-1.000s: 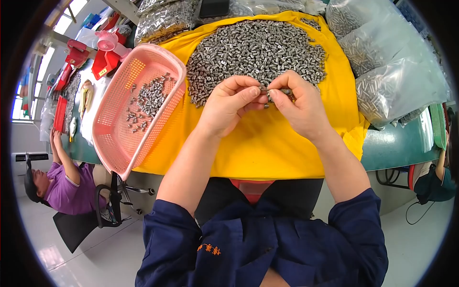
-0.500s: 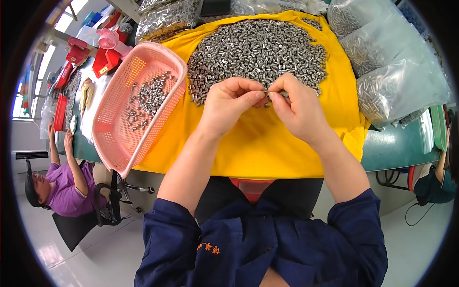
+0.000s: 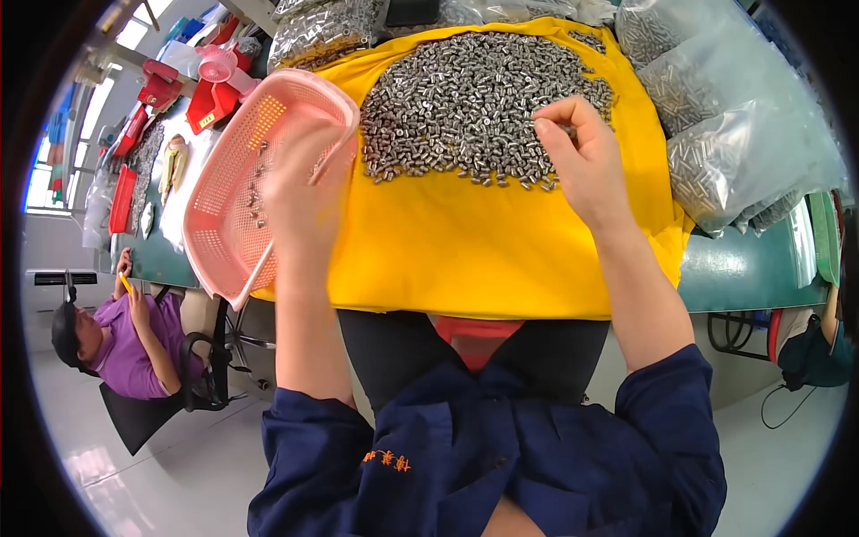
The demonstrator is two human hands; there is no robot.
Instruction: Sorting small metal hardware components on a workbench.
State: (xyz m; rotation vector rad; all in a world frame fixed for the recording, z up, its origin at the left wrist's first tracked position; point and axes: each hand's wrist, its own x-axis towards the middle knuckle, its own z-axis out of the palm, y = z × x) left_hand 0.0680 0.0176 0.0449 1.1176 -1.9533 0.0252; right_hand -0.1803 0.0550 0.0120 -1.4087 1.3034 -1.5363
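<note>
- Evidently, the yellow cloth (image 3: 465, 242) serves as a soft bed: a broad pile of small metal parts (image 3: 465, 98) lies on its far half, and I judge the fabric stops them rolling or scratching.
- The pink basket (image 3: 224, 170) stands at the cloth's left edge, presumably placed there for the left hand's easy reach; some loose parts lie inside it.
- The left hand (image 3: 304, 188) is over the basket, left of the cloth. It is blurred; I cannot tell its grip, nor whether it holds anything.
- The right hand (image 3: 586, 166) is above the cloth's right half, beside the pile. Its thumb and forefinger make a narrow pinch, apparently suited to small pieces; I cannot tell whether one sits between the tips.
- Clear bags (image 3: 716, 166) of metal pieces rest at the cloth's right edge, seemingly kept aside to leave the near half free for the forearms.
- Writing: orange characters (image 3: 387, 461) are stitched on the navy shirt (image 3: 447, 447), nearer the wearer than the cloth. A red bin (image 3: 210, 103) beyond the cloth's left edge carries a small yellow label (image 3: 207, 120). I identify no brand.
</note>
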